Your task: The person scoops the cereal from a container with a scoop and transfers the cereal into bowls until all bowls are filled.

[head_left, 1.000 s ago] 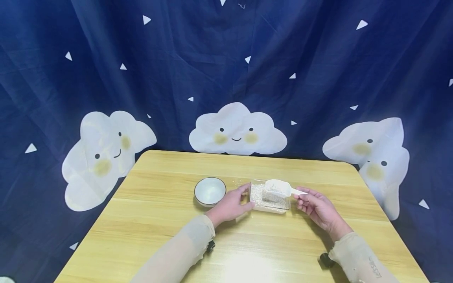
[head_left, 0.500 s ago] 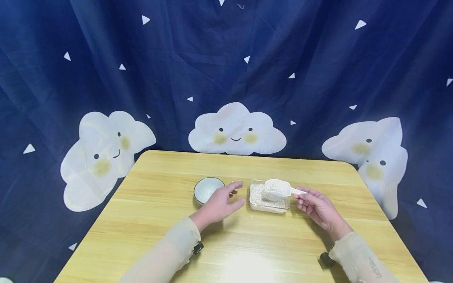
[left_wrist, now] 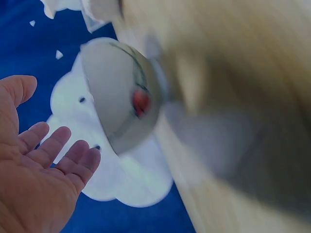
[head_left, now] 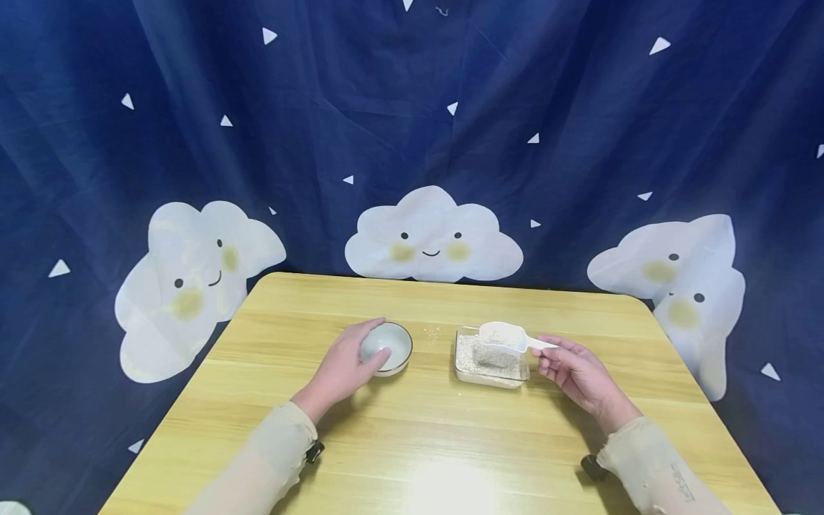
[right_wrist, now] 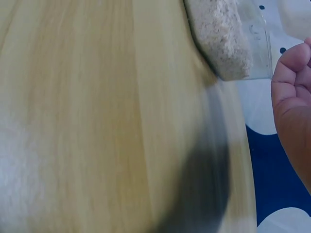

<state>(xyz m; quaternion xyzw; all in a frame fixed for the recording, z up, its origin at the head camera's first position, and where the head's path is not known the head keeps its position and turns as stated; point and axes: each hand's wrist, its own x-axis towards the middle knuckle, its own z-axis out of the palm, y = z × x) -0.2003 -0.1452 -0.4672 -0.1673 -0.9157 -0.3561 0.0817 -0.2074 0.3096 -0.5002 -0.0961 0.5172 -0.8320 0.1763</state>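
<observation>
Full width: navy cloth backdrop (head_left: 399, 93), white clouds and triangles on it; light wood-grain table (head_left: 270, 357) in front.

Left: beige sleeve (head_left: 257, 454), small black part at the cuff. Left hand (head_left: 341, 366) at the left side of the round pale bowl with dark rim (head_left: 394, 346). Thumb and fingers set wide apart, nothing held. Head view has the thumb overlapping the near-left of the bowl, fingers by its far-left rim; left wrist view shows backdrop between fingertips and bowl. Contact: can't confirm. Bowl's outer wall has a red motif with a dark line.

Middle: scattered pale crumbs (head_left: 433, 334) just right of the bowl. Then clear rectangular container (head_left: 487, 381), well apart from the bowl, holding beige flaky grain (head_left: 468, 355).

Right: white plastic scoop (head_left: 504, 337) over the container, some grain in it. Handle points right, end pinched between thumb and fingers of the right hand (head_left: 575, 372); scoop head clear of the fingertips, to their left. Right hand sits just right of the container. Beige sleeve again, dark lettering, black part at the cuff.
</observation>
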